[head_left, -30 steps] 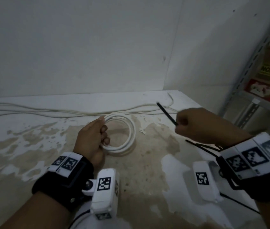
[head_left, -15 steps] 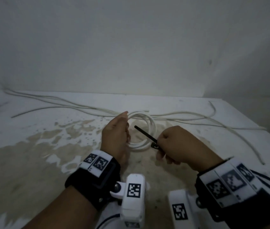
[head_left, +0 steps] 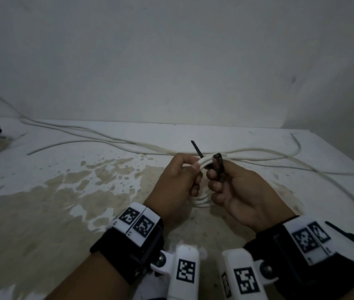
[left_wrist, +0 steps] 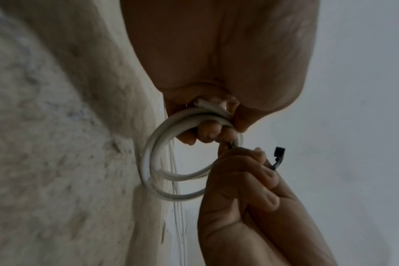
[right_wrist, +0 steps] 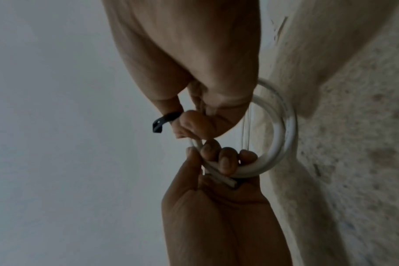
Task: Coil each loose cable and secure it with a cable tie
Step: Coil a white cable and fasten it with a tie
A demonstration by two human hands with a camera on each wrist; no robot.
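Both hands work just above the stained white tabletop (head_left: 41,169) — left hand (head_left: 176,182) w/ fingers curled round the coiled white round cable (left_wrist: 157,156), right hand (head_left: 243,191) pinching the thin black plastic cable tie (head_left: 219,167) at the coil's top.

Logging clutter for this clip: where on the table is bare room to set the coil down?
Bare table lies left of the left hand, between the near edge and the loose cables. It is crowded along the wall, where those cables run, and at the right edge near the spare ties. The right hand holds the tie at the coil.
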